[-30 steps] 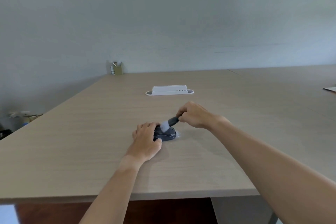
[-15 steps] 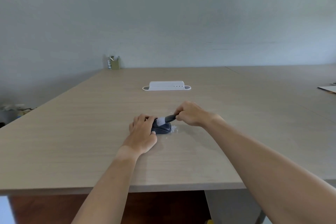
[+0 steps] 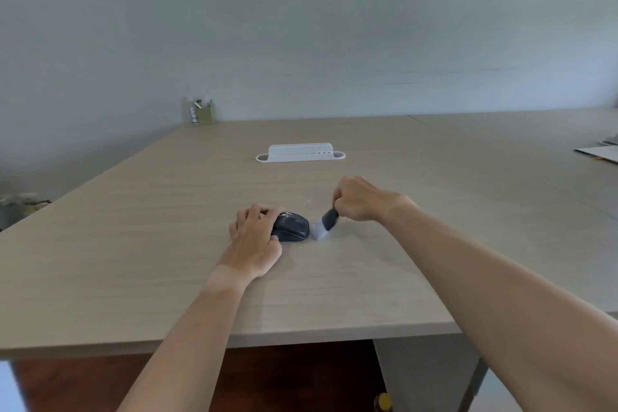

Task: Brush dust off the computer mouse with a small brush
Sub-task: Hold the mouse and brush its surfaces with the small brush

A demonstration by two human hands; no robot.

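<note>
A dark grey computer mouse point(image 3: 291, 227) lies on the light wooden table point(image 3: 133, 244). My left hand point(image 3: 253, 237) grips its left side, thumb on the near edge and fingers over the far edge. My right hand point(image 3: 359, 199) is closed on the dark handle of a small brush point(image 3: 325, 224). The brush's white bristles point down-left and touch the table just right of the mouse, apart from its shell. A few pale specks of dust lie on the table around the bristles.
A white oblong tray-like holder point(image 3: 300, 153) stands farther back at the table's middle. A small pen pot point(image 3: 202, 113) sits at the far left corner by the wall. Papers point(image 3: 600, 152) lie at the right edge. The table's front edge runs close below my forearms.
The brush has swept off the top of the mouse to the right and now rests on the table beside it. My left hand still holds the mouse.
</note>
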